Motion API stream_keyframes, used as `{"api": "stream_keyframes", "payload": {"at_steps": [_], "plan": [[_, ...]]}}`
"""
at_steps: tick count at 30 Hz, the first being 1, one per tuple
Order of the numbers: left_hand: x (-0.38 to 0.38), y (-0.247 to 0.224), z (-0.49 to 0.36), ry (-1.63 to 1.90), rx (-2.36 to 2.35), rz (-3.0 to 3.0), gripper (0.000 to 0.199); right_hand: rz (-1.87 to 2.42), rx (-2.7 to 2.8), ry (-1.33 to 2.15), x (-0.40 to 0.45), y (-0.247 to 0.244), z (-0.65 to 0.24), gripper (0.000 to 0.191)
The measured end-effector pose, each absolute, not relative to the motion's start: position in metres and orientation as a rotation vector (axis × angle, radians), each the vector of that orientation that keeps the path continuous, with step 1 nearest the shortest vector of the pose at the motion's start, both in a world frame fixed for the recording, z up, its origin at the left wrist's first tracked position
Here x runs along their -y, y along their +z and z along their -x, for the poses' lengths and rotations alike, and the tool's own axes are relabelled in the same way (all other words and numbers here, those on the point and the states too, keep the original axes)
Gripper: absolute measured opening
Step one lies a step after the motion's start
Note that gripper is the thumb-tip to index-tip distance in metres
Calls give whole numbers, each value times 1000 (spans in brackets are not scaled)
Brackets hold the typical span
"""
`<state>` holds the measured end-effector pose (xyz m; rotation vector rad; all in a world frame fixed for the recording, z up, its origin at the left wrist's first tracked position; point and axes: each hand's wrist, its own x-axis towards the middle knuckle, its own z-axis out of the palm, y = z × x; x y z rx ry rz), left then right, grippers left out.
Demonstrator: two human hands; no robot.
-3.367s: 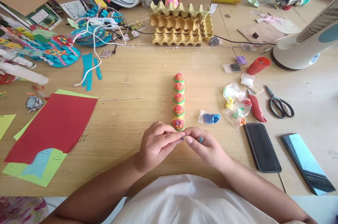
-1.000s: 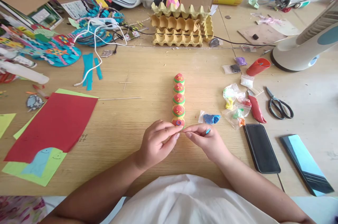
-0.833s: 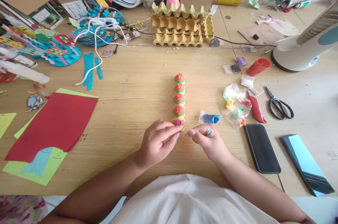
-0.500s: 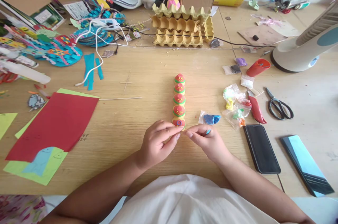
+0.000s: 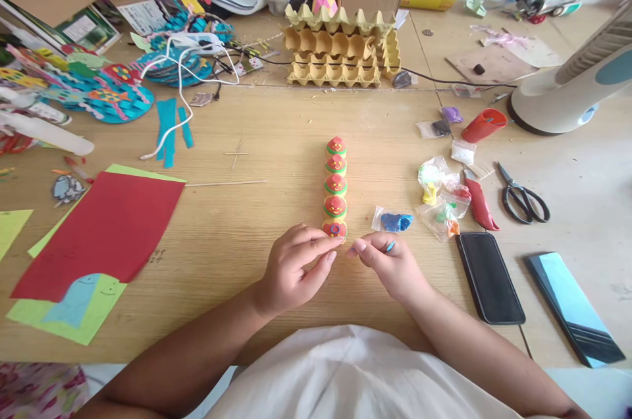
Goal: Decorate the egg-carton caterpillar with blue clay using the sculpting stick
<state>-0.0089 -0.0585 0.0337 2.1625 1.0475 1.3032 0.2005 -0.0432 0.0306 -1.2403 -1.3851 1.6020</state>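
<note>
Several egg-carton cups topped with red and green clay, some with small yellow faces, form an upright row (image 5: pixel 336 186) on the wooden table. The nearest cup carries a blue ring. My left hand (image 5: pixel 301 264) touches this nearest cup with its fingertips, thumb a little apart from the index finger. Close by on the right, my right hand (image 5: pixel 386 265) is pinched on something too small to make out, and a bit of blue shows between its fingers. A bag of blue clay (image 5: pixel 396 222) lies just beyond my right hand.
Clay bags (image 5: pixel 444 198), a red cutter (image 5: pixel 480 201), black scissors (image 5: pixel 524 197) and two phones (image 5: pixel 492 279) lie right. Red paper (image 5: pixel 108 228) lies left. Egg cartons (image 5: pixel 336 71) stand behind; a white fan (image 5: pixel 563 96) is back right.
My right fingertips have shifted slightly, and the thumb has lifted a little. My left hand stays at the nearest cup.
</note>
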Motion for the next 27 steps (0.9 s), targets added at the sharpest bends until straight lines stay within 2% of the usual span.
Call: {"api": "stream_keyframes", "payload": {"at_steps": [19, 24, 27], "plan": [[59, 34, 9, 1303, -1037, -2154, 39, 1206, 1429, 1621, 43, 32, -200, 47], [59, 34, 9, 1319, -1033, -2155, 37, 1267, 1451, 1598, 43, 35, -201, 57], [59, 34, 9, 1312, -1030, -2160, 37, 1218, 1456, 1622, 42, 36, -200, 55]]}}
